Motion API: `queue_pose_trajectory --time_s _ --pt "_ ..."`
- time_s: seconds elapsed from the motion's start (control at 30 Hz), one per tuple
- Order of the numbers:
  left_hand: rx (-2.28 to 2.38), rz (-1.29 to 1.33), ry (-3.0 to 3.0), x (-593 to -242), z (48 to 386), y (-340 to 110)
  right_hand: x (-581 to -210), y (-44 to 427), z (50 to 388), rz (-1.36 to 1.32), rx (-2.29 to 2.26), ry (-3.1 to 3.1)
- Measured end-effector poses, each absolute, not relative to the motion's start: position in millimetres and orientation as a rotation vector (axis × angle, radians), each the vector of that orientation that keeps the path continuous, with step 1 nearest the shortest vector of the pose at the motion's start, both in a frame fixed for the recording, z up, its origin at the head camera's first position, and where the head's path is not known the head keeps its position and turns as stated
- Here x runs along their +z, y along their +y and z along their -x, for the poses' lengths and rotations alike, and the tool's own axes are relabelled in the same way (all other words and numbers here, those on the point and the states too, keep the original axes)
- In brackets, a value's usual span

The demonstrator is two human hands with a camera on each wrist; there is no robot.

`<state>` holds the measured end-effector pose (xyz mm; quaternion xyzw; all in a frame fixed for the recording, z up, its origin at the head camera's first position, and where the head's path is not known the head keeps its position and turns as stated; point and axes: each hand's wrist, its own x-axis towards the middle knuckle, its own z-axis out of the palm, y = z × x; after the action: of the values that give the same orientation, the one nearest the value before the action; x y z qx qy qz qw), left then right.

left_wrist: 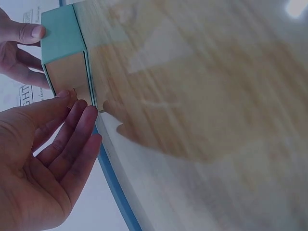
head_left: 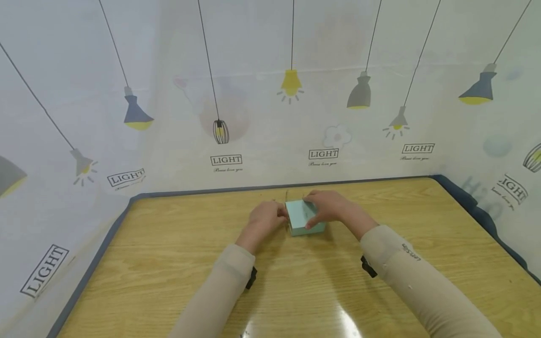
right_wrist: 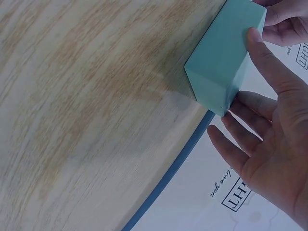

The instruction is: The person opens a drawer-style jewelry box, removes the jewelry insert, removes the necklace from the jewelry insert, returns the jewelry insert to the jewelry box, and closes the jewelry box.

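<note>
A mint-green box (head_left: 301, 215) lies on the wooden table near its back edge. My right hand (head_left: 329, 206) grips it from the right, thumb on the near side and fingers at the far side; the right wrist view shows this hand (right_wrist: 274, 115) on the green box (right_wrist: 221, 53). At the box's left end is my left hand (head_left: 264, 220). In the left wrist view, the box (left_wrist: 62, 36) has a brown end face, where the thumb and index finger of my left hand (left_wrist: 45, 144) pinch at its lower edge; the fingertips hide what lies between them. The other fingers are loosely bent.
The wooden table (head_left: 190, 263) has a dark blue border (head_left: 190, 192) along its back and sides. Behind it hangs a pale sheet (head_left: 262, 108) printed with lamps and lettering. A black strap (head_left: 369, 266) shows under the right sleeve (head_left: 418, 277), another under the left sleeve (head_left: 215, 291).
</note>
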<state>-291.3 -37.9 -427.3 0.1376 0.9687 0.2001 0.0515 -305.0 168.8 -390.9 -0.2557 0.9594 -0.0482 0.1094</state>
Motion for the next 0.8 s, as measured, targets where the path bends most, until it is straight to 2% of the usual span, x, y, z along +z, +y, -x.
queue_pose_trajectory --time_s 0.8 --pt "0.569 -0.37 2.925 -424.4 296.3 -35.1 -393.4 170.3 306.4 0.755 -0.187 2.817"
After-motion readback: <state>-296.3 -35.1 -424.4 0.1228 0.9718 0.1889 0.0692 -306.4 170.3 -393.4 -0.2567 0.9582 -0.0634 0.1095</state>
